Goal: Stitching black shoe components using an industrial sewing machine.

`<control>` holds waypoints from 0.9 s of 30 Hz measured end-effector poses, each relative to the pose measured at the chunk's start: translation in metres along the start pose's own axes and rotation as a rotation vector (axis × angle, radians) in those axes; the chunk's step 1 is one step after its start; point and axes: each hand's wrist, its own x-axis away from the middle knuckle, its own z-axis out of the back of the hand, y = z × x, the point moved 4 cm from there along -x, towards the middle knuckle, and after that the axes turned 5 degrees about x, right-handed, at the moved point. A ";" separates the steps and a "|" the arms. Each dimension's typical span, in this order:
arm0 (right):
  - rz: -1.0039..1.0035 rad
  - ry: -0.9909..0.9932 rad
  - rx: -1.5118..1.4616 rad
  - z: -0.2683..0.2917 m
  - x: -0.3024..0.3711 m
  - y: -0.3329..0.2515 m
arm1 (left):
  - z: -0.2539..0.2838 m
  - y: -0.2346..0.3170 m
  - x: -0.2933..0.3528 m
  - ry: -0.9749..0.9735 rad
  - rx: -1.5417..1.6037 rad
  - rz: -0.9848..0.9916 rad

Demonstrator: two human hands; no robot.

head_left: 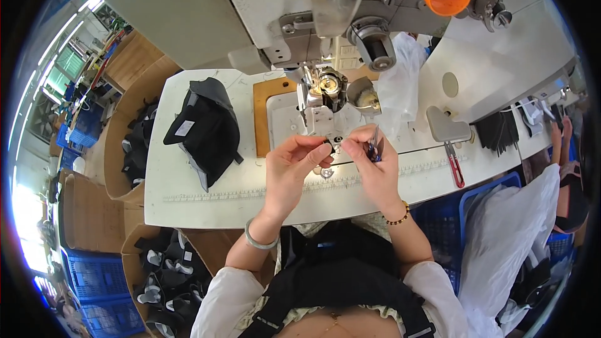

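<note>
In front of the sewing machine point(328, 84), my two hands are close together over the table's front part. My left hand point(287, 172) is closed in a pinch on a small black piece point(330, 146), too small to identify. Tucked in my closed right hand point(379, 166) are small scissors point(376, 145), their blades pointing away from me. Its thumb and forefinger tips come close to the black piece; I cannot tell whether they touch it. Below the fingers lies a small round shiny metal part point(327, 173) on the table.
A black and grey sewn item point(205, 126) lies on the table's left side. Red-handled thread snips point(454, 166) and black strips point(496, 131) are at the right. Cardboard boxes point(91, 213) of dark pieces stand left; a blue crate point(438, 228) with white plastic point(513, 231) stands right.
</note>
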 end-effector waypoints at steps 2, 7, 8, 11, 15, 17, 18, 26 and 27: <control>-0.041 -0.005 -0.058 0.000 -0.002 0.004 | 0.001 0.000 -0.001 -0.020 -0.003 0.005; 0.005 0.008 -0.076 -0.003 -0.003 0.002 | 0.002 0.001 -0.002 -0.044 -0.064 0.032; 0.003 0.009 -0.077 -0.004 -0.004 0.002 | 0.001 0.002 -0.002 -0.049 -0.103 0.050; 0.136 0.014 -0.073 -0.003 -0.004 -0.002 | -0.001 0.008 0.001 -0.012 -0.219 -0.043; -0.323 -0.185 -0.504 -0.001 0.000 0.011 | -0.002 0.012 0.003 0.022 -0.211 -0.152; -0.382 -0.244 -0.629 -0.004 0.001 0.012 | 0.001 0.010 0.002 0.002 -0.128 -0.152; -0.390 -0.249 -0.688 -0.005 0.002 0.012 | 0.000 0.009 0.002 0.002 -0.130 -0.152; -0.414 -0.354 -0.947 -0.010 0.001 0.021 | -0.005 0.009 0.009 -0.008 -0.600 -0.519; -0.434 -0.320 -0.937 -0.008 0.000 0.022 | -0.005 0.009 0.009 -0.009 -0.601 -0.516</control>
